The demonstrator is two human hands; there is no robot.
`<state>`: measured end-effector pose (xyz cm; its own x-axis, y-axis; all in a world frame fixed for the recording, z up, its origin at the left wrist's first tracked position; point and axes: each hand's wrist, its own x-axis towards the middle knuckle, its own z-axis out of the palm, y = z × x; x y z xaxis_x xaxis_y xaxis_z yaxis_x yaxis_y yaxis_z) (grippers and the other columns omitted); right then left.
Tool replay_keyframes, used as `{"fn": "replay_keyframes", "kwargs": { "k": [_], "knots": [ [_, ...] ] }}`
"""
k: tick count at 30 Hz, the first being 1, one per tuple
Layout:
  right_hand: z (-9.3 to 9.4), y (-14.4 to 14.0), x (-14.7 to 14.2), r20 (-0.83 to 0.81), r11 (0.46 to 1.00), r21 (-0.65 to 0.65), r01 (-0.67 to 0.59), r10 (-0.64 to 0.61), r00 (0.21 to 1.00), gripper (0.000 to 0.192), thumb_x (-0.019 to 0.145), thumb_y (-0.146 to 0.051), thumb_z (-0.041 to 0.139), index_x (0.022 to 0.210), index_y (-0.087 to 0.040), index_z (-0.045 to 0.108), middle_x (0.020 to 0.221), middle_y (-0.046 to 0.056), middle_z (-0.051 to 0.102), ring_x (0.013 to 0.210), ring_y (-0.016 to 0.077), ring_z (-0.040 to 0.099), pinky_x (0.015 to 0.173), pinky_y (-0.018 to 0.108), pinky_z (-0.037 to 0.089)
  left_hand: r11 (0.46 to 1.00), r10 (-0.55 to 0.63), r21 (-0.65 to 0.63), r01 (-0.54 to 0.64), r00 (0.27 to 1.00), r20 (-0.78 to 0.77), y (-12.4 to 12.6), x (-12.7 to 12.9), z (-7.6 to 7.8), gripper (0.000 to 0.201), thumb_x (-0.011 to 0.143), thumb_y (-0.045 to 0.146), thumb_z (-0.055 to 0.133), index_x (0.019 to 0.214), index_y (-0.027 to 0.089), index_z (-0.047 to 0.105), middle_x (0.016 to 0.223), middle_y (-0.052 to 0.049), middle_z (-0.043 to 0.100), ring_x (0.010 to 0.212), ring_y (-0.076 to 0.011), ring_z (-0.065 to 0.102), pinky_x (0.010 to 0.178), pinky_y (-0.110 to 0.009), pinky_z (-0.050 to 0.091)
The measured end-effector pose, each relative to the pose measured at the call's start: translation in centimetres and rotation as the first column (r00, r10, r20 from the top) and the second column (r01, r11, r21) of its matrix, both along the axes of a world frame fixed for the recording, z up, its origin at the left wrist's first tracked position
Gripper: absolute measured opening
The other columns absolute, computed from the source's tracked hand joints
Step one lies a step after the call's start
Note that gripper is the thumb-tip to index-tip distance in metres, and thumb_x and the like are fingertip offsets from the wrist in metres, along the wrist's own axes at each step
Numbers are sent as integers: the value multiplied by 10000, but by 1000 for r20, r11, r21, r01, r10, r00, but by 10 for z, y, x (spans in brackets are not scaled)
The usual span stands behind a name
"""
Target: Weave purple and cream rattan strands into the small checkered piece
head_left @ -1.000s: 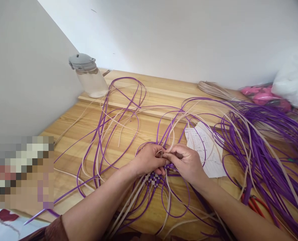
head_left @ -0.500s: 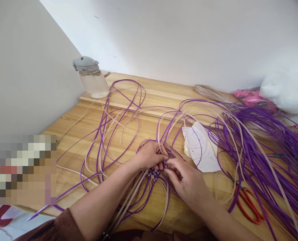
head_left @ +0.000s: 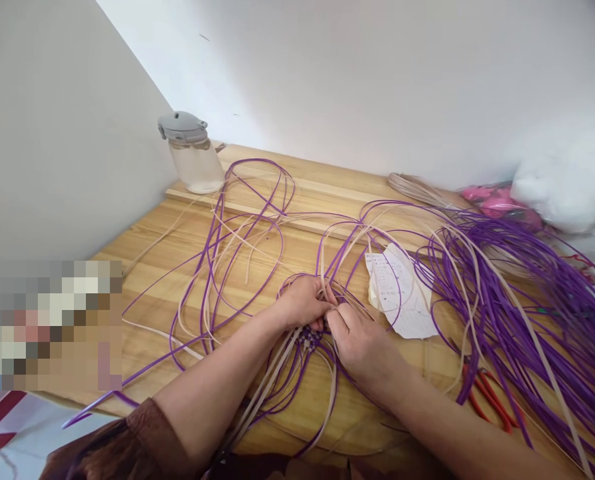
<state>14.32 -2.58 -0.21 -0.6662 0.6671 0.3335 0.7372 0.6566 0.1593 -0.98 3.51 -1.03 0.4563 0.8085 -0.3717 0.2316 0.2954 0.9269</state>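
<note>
I have both hands at the near middle of the desk (head_left: pixel 142 267). My left hand (head_left: pixel 302 303) is closed, its grip pinching strands at the top of the small woven patch (head_left: pixel 307 338). My right hand (head_left: pixel 357 340) is curled over the patch's right side; I cannot tell what its grip holds. Risk: the smooth, springy purple strands (head_left: pixel 502 293) and flat beige strips (head_left: pixel 265 393) loop loosely across the desk, so a slack pinch could let the checkered weave open, and a trailing loop could snag the red-handled pliers (head_left: pixel 492 397) or drag the creased paper sheet (head_left: pixel 402 297).
</note>
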Motion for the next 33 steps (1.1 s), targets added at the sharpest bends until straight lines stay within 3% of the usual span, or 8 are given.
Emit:
{"fn": "replay_keyframes", "kwargs": {
  "k": [3, 8, 13, 16, 21, 26, 29, 33],
  "knots": [
    [-7, -5, -1, -64, 998, -48, 36, -39, 997, 195, 915, -83, 457, 814, -160, 605, 759, 58, 526, 689, 194, 516, 697, 347, 443, 1000, 12, 0, -12, 1000, 4, 0, 0, 0, 107, 764, 86, 608, 735, 179, 563, 416, 87, 541, 340, -92, 514, 343, -152, 418],
    [-9, -8, 3, -203, 971, -236, -18, -31, 979, 161, 945, -114, 457, 915, -160, 609, 863, 67, 564, 803, 193, 551, 751, 325, 460, 999, 10, 35, -11, 1000, 27, 0, -1, -4, 109, 776, 115, 616, 736, 185, 542, 383, 84, 515, 317, -95, 486, 319, -148, 381],
    [-5, -8, -1, -116, 993, -114, -27, 13, 993, 224, 939, -93, 428, 852, -155, 625, 811, 73, 552, 773, 217, 521, 746, 369, 456, 1000, 11, 27, -11, 1000, 22, 1, -1, -5, 105, 764, 91, 597, 739, 180, 548, 390, 89, 512, 320, -83, 478, 337, -143, 382],
    [-11, -14, -6, -137, 996, -53, -68, 60, 989, 252, 936, -72, 405, 910, -130, 649, 807, 86, 565, 794, 219, 525, 749, 363, 461, 1000, 24, 18, -24, 999, 24, 1, -1, -3, 119, 757, 104, 629, 727, 179, 542, 381, 103, 482, 308, -66, 450, 343, -136, 356],
    [-25, -29, -10, -195, 980, -103, -169, 147, 970, 266, 954, -115, 416, 1107, -104, 634, 917, 98, 619, 847, 220, 522, 832, 375, 472, 999, 2, 44, -1, 1000, -3, -1, -2, 0, 115, 753, 113, 644, 733, 177, 551, 380, 97, 486, 321, -75, 458, 353, -142, 347],
    [-25, -25, -11, -363, 971, -149, -186, 121, 924, 258, 958, -109, 423, 1088, -154, 642, 950, 85, 649, 927, 212, 528, 900, 367, 473, 998, -10, 55, 13, 999, -52, -4, -1, 5, 97, 781, 119, 602, 746, 184, 538, 358, 106, 443, 315, -84, 427, 370, -157, 334],
    [-24, -21, -9, -445, 964, -202, -174, 68, 893, 230, 943, -99, 444, 1026, -173, 645, 936, 76, 650, 923, 209, 535, 885, 362, 484, 985, 4, 169, 19, 991, -134, -4, -4, 6, 66, 768, 152, 631, 751, 183, 576, 424, 91, 493, 368, -84, 467, 423, -168, 359],
    [-24, -21, -9, -476, 958, -237, -162, 31, 879, 208, 937, -96, 458, 971, -190, 639, 891, 60, 651, 910, 204, 544, 848, 346, 492, 914, -9, 391, 105, 971, -241, 1, -15, 7, 34, 719, 175, 683, 714, 186, 651, 682, 21, 682, 647, -128, 628, 617, -190, 453]
  ]
}}
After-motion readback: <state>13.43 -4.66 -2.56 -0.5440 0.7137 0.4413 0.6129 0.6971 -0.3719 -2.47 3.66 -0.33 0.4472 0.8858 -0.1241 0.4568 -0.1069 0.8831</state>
